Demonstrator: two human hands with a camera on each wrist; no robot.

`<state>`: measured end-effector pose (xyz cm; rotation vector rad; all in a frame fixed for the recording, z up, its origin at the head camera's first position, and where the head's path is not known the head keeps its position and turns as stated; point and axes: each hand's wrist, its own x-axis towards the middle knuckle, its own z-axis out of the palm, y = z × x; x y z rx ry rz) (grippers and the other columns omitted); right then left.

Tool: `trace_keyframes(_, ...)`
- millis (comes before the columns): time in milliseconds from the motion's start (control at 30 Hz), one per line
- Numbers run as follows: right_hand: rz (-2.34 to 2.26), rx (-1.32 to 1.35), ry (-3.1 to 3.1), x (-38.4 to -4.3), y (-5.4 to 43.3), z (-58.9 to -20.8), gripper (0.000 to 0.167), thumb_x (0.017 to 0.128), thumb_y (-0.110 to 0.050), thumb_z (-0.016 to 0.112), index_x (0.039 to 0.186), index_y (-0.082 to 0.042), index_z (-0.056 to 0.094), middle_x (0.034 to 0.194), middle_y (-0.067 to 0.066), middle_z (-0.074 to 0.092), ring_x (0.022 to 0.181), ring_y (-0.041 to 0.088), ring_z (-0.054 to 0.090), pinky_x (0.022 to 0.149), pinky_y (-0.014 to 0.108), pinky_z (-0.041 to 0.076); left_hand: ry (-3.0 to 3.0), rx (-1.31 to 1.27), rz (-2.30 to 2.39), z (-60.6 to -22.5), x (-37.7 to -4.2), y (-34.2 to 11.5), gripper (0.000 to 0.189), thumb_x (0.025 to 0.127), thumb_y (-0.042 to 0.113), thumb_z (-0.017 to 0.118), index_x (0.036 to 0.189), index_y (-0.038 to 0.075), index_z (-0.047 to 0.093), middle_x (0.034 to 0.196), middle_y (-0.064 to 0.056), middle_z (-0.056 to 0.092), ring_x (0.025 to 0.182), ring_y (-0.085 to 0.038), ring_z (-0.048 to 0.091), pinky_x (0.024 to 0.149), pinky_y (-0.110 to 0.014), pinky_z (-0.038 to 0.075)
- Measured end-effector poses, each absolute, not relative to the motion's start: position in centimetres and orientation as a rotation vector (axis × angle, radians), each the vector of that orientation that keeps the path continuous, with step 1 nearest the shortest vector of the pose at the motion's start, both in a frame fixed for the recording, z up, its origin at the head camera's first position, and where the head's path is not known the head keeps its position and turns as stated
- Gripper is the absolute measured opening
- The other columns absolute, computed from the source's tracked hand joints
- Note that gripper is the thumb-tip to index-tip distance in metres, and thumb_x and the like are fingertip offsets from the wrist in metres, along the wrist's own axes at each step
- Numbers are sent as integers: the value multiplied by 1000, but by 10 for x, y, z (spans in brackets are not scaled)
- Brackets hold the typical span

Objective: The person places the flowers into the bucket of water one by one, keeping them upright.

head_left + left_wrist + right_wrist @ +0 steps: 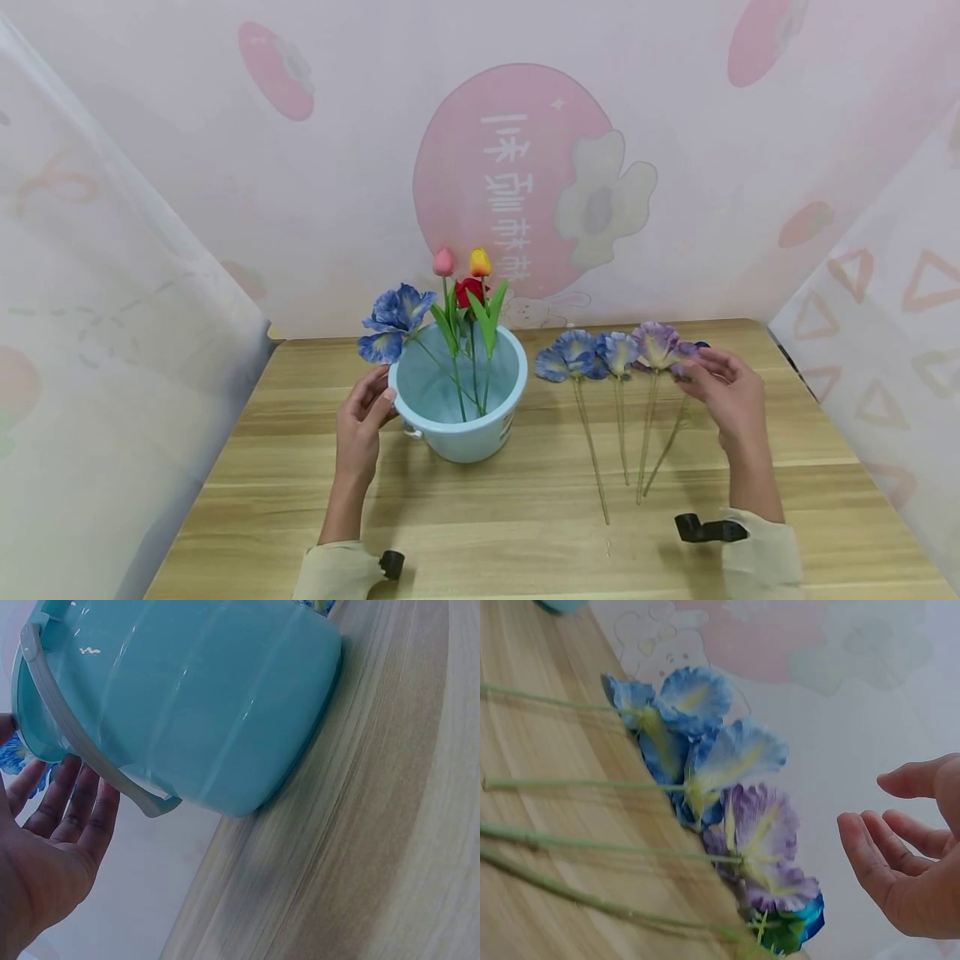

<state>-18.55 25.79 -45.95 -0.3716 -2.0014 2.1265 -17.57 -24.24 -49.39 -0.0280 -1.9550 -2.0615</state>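
A light blue bucket [465, 446] stands on the table, holding a blue ruffled flower [393, 321], a pink tulip [444, 262], a yellow-orange tulip [480, 262] and a red rose [469, 292]. My left hand [362, 425] holds the bucket's left rim, thumb over the edge and fingers outside. To the right lie long-stemmed artificial flowers: a blue one [686, 705], a paler blue one [739, 757], a purple one [761, 829] and a blue-green bloom [804, 924], mostly hidden in the head view. Above these blooms my right hand [723, 396] has loosely bent fingers and nothing in them.
The bucket's grey handle [86, 750] hangs down its side. A pale printed backdrop [360, 167] rises behind the wooden table [480, 533], with side panels at left and right. Black wrist mounts [708, 528] sit on the sleeves.
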Motion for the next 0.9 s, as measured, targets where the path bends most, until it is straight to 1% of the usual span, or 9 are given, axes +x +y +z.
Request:
trace_keyframes(200, 2103, -491, -1993, -188, 267, -467, 24, 103, -8, 70, 125, -14, 61, 104, -10, 64, 91, 3, 72, 78, 20, 66, -1959, -26, -2061, -494, -175, -243, 41, 108, 11, 63, 148, 2, 60, 127, 2, 72, 110, -12, 71, 84, -24, 65)
trace_keyframes(267, 2099, -508, -1993, -188, 270, -469, 25, 103, -9, 71, 126, -11, 61, 103, -10, 65, 91, 3, 71, 77, 19, 65, -1958, -25, -2062, -494, -175, -243, 41, 108, 11, 63, 148, 2, 60, 127, 2, 72, 110, -12, 71, 84, -24, 65)
trace_keyframes(433, 2049, -494, -2096, -189, 279, -476, 35, 103, -11, 70, 134, -2, 57, 100, -13, 65, 87, -1, 70, 78, 19, 65, -1947, -36, -2068, -494, -175, -242, 42, 108, 10, 63, 148, 0, 59, 125, 2, 73, 109, -11, 72, 83, -24, 66)
trace_keyframes(600, 1961, -503, -2235, -194, 286, -488, 42, 104, -9, 66, 142, 5, 53, 95, -17, 64, 83, -4, 69, 80, 21, 66, -1954, -41, -2057, -493, -175, -242, 42, 108, 10, 63, 149, 0, 59, 124, 2, 73, 108, -11, 72, 83, -24, 66)
trace_keyframes(733, 1957, -486, -2273, -195, 294, -496, 50, 105, -9, 66, 147, 10, 48, 93, -20, 65, 83, -4, 71, 81, 20, 66, -1963, -26, -2048, -495, -175, -242, 42, 108, 10, 63, 148, 1, 60, 125, 2, 72, 108, -11, 72, 83, -24, 66)
trace_keyframes(900, 2021, -471, -2290, -197, 298, -502, 54, 105, -7, 66, 150, 13, 44, 91, -21, 67, 83, -2, 73, 81, 19, 65, -1967, -20, -2042, -495, -175, -242, 41, 108, 11, 63, 148, 2, 61, 126, 2, 72, 108, -10, 72, 84, -24, 66)
